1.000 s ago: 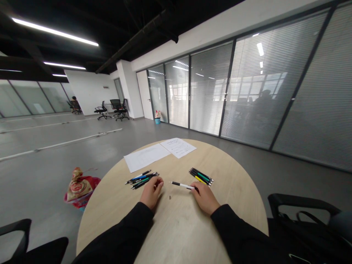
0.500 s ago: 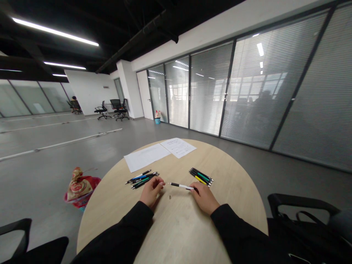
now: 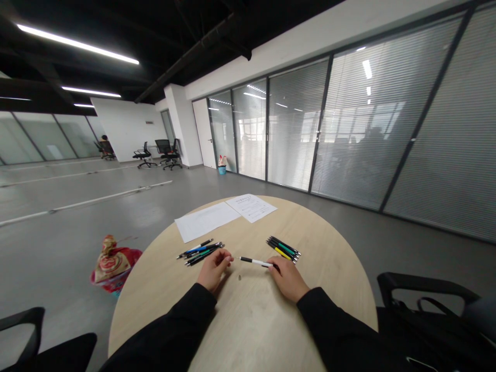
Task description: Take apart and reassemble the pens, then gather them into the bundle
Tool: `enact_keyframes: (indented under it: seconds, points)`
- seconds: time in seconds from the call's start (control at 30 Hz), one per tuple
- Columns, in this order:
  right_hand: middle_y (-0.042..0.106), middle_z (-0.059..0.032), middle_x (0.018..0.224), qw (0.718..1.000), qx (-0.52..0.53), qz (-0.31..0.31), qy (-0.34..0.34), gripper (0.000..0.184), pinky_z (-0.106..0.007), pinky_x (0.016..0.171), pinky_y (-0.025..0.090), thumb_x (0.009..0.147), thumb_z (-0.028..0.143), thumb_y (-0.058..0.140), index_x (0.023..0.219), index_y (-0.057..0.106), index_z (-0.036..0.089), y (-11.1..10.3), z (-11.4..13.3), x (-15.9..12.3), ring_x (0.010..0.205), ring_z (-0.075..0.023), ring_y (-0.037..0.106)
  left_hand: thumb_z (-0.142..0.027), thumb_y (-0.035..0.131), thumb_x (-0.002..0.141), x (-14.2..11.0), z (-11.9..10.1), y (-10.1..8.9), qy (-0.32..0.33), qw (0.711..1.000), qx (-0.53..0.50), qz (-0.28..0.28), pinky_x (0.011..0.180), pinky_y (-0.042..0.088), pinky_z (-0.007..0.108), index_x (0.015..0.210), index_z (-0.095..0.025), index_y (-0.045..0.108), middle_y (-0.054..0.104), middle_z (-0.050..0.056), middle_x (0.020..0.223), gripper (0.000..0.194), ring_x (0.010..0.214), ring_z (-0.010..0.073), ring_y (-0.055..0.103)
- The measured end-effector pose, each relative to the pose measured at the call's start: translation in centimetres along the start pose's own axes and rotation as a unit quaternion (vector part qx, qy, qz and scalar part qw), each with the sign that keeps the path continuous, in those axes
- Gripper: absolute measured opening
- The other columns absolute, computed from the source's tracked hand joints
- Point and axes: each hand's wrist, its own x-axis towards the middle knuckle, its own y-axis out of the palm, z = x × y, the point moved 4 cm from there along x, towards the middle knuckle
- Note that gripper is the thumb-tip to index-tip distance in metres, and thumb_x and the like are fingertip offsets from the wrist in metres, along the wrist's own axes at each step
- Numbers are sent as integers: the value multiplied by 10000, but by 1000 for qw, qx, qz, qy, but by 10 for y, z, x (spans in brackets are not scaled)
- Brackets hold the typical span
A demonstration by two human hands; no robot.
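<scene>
My right hand (image 3: 287, 279) rests on the round wooden table (image 3: 248, 320) and pinches the back end of a white and black pen (image 3: 253, 261), which points left, just above the tabletop. My left hand (image 3: 214, 271) lies a short way from the pen's tip, its fingers curled with fingertips pinched together; whether they hold anything I cannot make out. A small dark speck (image 3: 239, 278) lies on the table between the hands. A cluster of several pens (image 3: 200, 250) lies beyond my left hand, another bunch of pens (image 3: 283, 248) beyond my right.
Two white paper sheets (image 3: 225, 213) lie at the table's far side. A red snack bag (image 3: 112, 264) sits on the floor at left. Black chair arms (image 3: 422, 287) flank the table, with a dark bag on the right chair. Glass partitions line the right wall.
My left hand has slid slightly right toward the pen's tip. The pen has lifted a little at its tip. My right hand has hardly moved.
</scene>
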Motion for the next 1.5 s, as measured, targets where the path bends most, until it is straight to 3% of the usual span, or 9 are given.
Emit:
enact_keyframes:
  seconds: [0.47,0.73,0.9,1.13,1.5]
  points:
    - [664,-49,897,1000,8,1,-16,160,-288,806,415,879,137,510,907,662,182,1,2,0,871,-186,580,-410,704,734,-1,0,5,-13,999,-34,32,570,432,243,768,-152,608,659,30,722,278,620,134,559]
    - [665,-44,893,1000,13,6,-18,155,-284,802,416,875,140,521,905,666,187,1,2,-1,860,-180,584,-419,722,737,-4,4,12,-22,996,-39,79,520,352,217,796,-137,610,547,-20,647,309,544,89,458]
    - [661,-46,884,1000,12,5,-16,158,-286,794,416,880,143,519,908,668,184,1,3,-1,852,-181,580,-384,736,727,-4,6,13,-5,997,-41,69,573,411,232,921,-154,592,574,5,786,334,645,114,514]
    - [667,-53,896,1000,6,1,-18,160,-291,796,420,880,147,521,916,674,180,2,1,0,854,-183,577,-426,648,796,-4,12,10,-5,998,-28,61,532,377,221,846,-167,542,498,-37,671,284,562,100,462]
    - [672,-48,897,1000,6,8,-19,162,-287,795,421,877,150,527,928,677,185,1,2,-1,851,-182,583,-455,626,808,-3,10,10,19,996,26,83,535,350,230,799,-159,560,514,-21,651,304,565,115,446]
